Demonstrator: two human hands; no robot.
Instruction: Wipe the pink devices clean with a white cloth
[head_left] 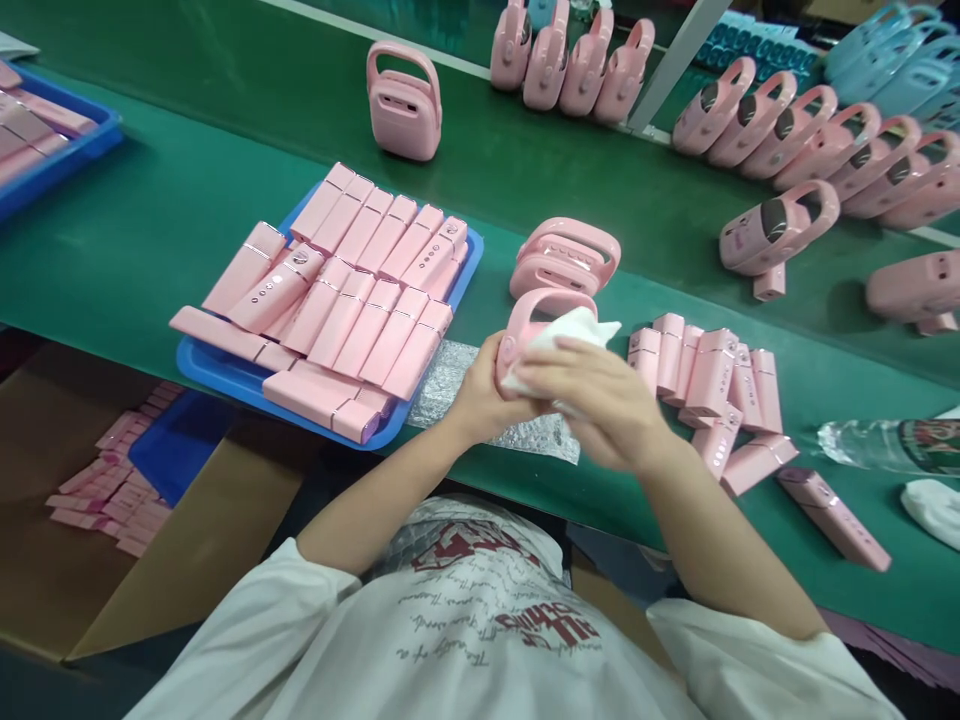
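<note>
My left hand (481, 402) is closed around the side of a pink portable speaker (516, 328) with a loop handle, held above the table's front edge. A white cloth (576, 326) is bunched under the fingers of my right hand (611, 395), which presses it against the speaker's face. The cloth and fingers hide most of that face. Just behind stands another pink speaker (559, 265), its buttons and ports showing. Bubble wrap (544, 437) lies flat on the table beneath my hands.
Left of my hands, a blue tray (469, 265) is heaped with pink stick-shaped devices. More such sticks (709, 375) lie to the right, near a plastic bottle (862, 442). Several pink speakers (784, 130) line the green conveyor belt (292, 110). An open carton (195, 530) sits below left.
</note>
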